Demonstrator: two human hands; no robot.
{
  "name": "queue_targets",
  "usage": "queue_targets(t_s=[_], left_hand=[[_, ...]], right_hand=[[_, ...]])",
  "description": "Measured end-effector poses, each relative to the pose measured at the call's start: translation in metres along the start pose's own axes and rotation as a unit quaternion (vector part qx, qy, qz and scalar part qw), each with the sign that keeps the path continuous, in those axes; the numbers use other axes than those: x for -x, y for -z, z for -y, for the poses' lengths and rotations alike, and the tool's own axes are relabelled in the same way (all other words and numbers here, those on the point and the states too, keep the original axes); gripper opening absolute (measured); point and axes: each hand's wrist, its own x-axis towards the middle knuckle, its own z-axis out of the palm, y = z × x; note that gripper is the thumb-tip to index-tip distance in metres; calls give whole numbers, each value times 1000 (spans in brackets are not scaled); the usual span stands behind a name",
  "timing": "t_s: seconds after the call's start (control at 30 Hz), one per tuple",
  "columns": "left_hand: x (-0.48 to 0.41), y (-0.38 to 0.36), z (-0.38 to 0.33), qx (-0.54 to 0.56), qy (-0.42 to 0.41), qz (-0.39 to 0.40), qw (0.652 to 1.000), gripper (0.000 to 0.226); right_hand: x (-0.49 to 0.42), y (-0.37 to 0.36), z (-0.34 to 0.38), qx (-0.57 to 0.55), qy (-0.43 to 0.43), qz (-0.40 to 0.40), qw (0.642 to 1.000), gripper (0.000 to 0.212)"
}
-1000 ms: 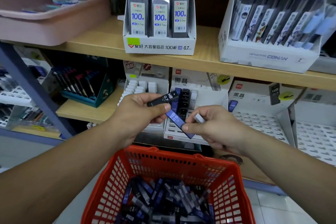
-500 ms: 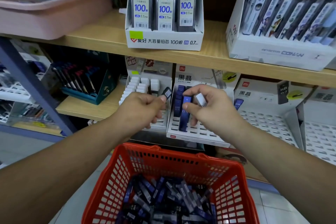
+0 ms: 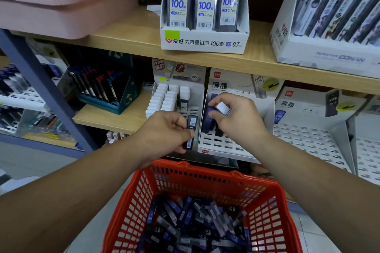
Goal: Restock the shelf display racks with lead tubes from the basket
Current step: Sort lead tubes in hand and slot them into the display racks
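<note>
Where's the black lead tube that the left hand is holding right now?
The black lead tube stands upright in the left hand, centre of the head view, before the white slotted display rack, just left of the right hand, above the red plastic basket.

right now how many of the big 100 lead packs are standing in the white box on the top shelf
3, side by side in the white box: left pack, middle pack, right pack. More may stand hidden behind this front row.
</note>
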Motion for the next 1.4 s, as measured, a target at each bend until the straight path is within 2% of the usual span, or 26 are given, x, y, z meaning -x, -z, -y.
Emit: queue_targets(t_s=[0.27,0.37,0.53,0.63,0.77,0.83,0.9,0.97,1.03,1.1,1.2,1.3,1.4], left_hand=[[-1,4,2,38,2,-3,999,16],[0,2,1,36,5,-4,999,19],[0,2,-1,30,9,-3,999,21],[0,2,0,24,11,-4,1000,19],[1,0,-1,26,7,4,1000,14],[3,0,-4,19,4,-2,1000,13],[4,0,-8,35,2,-9,999,17],[6,-1,-11,54,-6,-8,999,24],[8,-6,-15,48,-30,-14,998,34],[11,-14,-21,37,-61,-11,997,41],[19,-30,-31,9,-96,6,995,44],[25,-49,-41,5,-120,24,992,41],[27,-69,-48,0,-128,27,991,29]], right_hand=[[-9,5,-12,0,-16,3,1000,23],[-8,4,-12,17,6,15,1000,19],[-7,5,-8,50,21,53,997,26],[-4,5,-8,85,32,48,995,28],[-5,2,-11,105,54,54,992,12],[-5,1,-10,121,47,78,988,14],[-2,5,-4,91,39,59,993,17],[4,14,6,-14,-9,35,999,10],[11,27,12,-154,-101,70,980,18],[22,41,14,-240,-160,125,949,23],[40,58,8,-237,-153,176,943,21],[49,73,-2,-235,-155,169,944,19],[52,92,-13,-291,-185,157,925,25]])
